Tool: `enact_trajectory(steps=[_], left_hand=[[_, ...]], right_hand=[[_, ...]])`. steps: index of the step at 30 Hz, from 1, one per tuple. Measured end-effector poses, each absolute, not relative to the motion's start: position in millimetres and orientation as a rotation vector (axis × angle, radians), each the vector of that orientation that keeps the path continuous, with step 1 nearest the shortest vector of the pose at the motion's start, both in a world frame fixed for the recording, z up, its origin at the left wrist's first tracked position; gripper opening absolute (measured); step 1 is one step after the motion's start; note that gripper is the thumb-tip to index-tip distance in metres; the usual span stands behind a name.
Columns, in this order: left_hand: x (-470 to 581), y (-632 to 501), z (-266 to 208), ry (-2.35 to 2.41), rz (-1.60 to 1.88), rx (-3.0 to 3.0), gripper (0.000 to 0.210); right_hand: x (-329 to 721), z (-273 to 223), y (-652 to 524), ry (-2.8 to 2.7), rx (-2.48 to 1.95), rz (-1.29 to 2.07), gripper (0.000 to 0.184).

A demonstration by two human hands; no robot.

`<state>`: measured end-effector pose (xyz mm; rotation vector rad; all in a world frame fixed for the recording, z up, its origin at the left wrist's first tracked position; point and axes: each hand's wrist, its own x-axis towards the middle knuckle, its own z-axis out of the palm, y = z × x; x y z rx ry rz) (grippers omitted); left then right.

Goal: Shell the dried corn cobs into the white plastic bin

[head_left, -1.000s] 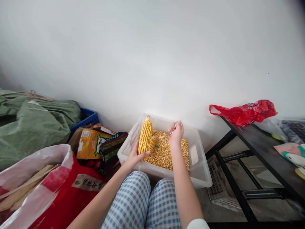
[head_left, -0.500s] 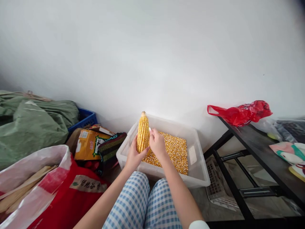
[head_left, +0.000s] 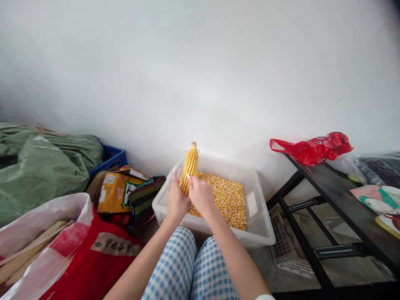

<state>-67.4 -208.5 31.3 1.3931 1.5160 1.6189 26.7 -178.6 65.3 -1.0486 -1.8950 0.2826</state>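
Note:
A yellow ear of corn (head_left: 189, 164) stands tilted over the near-left part of a translucent plastic bin (head_left: 265, 221), its pale pointed end up and leaning right. My left hand (head_left: 177, 199) is wrapped around its lower part, thumb along the left side. Curled closed, my right hand (head_left: 201, 193) presses its thumb against the front of the ear near the bottom; what its other fingers touch is hidden. Loose corn kernels (head_left: 229, 196) cover the floor of the bin beneath and to the right of my hands.
On the left are a red and white sack (head_left: 84, 250), a yellow carton (head_left: 114, 193), a blue crate (head_left: 115, 157) and a green tarp-like cover (head_left: 56, 166). A black-framed table (head_left: 340, 191) with a red plastic bag (head_left: 312, 150) stands right. A white wall rises behind.
The ear has tipped so its top leans right. My right hand has moved down and left, its thumb now across the lower front of the ear.

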Motion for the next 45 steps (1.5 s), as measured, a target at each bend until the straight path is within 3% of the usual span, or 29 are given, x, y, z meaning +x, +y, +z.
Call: enact_trajectory(steps=[3,8,15,19,26,30,35,37,41,45], left_hand=[[-64.7,-212.8,36.9,1.735,1.586,1.483,0.097],[-61.2,-219.9,32.5,1.671,1.593,1.474,0.097],[-61.9,-227.0,21.9,1.302,1.562,1.616,0.067],[-69.2,-229.7,15.6,1.278,1.533,1.611,0.066],[-76.3,-228.7,9.4,1.305,1.535,1.524,0.064],[-88.0,-201.2,19.6,1.413,1.541,1.609,0.060],[-105.5,-136.6,33.5,1.705,1.172,1.805,0.073],[-102.8,-127.5,36.5,1.696,1.184,1.818,0.066],[-71.1,-159.4,31.6,1.346,1.337,1.510,0.042],[-31.9,-206.2,27.2,0.939,1.138,0.818,0.059]], right_hand=[[60.0,82.4,-153.9,-1.597,-1.108,0.335,0.032],[93.9,102.2,-119.6,-1.277,-1.144,0.434,0.040],[59.3,99.0,-126.9,-1.664,-0.997,0.621,0.040],[58.3,98.8,-130.2,-1.649,-0.939,0.630,0.037],[96.3,104.1,-110.5,-0.971,-0.723,0.987,0.038],[110.9,90.6,-109.7,-0.889,-0.737,1.124,0.042],[112.2,77.7,-118.9,-0.846,-0.769,1.209,0.046],[112.7,77.0,-123.4,-0.835,-0.767,1.263,0.047],[106.6,72.6,-131.1,-0.844,-0.679,1.346,0.045],[72.4,59.9,-143.6,-0.865,-0.636,1.243,0.042]])
